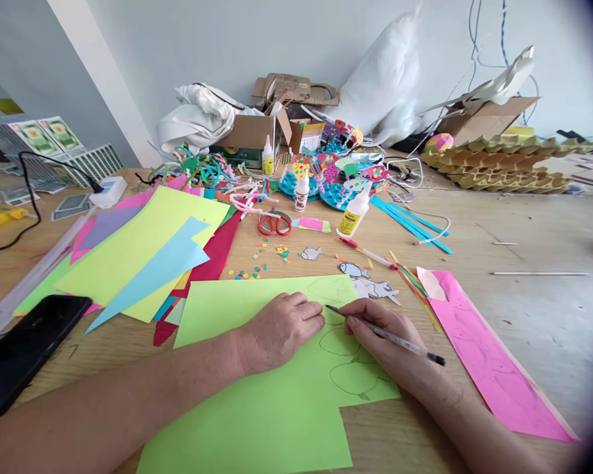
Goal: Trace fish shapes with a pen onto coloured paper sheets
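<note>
A light green sheet of paper (257, 408) lies before me, with pencil-thin fish outlines (354, 380) along its right side. My left hand (281, 329) rests on the sheet, fingers curled and pressed down; whatever lies under the fingertips is hidden. Between the fingers of my right hand (390, 336) is a slim, clear-barrelled pen (400, 341) with a dark end, its tip close to my left fingertips. Grey paper fish cutouts (375, 289) lie just beyond the sheet's upper right edge, and a fish cutout (311, 253) sits farther off.
Coloured papers (143, 257) and a black phone (24, 349) are at left. Red-handled scissors (275, 224), a glue bottle (354, 212) and confetti bits (250, 271) lie ahead. A pink paper strip (499, 355) with drawn fish is at right. Egg trays (494, 164) and boxes stand behind.
</note>
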Demonstrator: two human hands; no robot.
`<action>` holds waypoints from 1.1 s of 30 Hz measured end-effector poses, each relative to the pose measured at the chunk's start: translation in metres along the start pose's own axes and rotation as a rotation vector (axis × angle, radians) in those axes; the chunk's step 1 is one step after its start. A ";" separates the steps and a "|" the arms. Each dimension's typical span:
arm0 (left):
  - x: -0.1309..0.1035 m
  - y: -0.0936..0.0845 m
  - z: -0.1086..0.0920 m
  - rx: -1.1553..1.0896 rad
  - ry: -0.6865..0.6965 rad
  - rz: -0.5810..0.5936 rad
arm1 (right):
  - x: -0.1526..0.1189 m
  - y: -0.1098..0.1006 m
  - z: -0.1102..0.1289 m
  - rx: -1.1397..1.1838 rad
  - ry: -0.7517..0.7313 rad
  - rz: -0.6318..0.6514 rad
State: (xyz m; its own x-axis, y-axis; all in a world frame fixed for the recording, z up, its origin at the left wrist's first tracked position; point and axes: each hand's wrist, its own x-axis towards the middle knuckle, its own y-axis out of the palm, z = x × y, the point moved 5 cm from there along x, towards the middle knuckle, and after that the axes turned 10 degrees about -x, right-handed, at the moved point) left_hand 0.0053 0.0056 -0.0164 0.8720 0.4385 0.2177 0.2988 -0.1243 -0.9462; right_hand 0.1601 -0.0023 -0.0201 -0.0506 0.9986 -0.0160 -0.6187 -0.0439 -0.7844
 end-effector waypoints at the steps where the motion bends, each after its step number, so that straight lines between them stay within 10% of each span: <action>1: 0.000 0.001 0.000 0.003 0.001 -0.001 | 0.000 0.000 0.000 -0.001 0.004 0.003; 33: 0.000 0.000 0.000 0.029 0.007 -0.013 | 0.001 0.000 0.000 0.011 0.011 0.002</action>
State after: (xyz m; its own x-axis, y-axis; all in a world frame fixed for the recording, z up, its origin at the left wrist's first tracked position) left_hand 0.0057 0.0055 -0.0166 0.8709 0.4337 0.2313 0.2987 -0.0932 -0.9498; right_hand 0.1600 -0.0017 -0.0197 -0.0433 0.9988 -0.0246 -0.6276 -0.0463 -0.7772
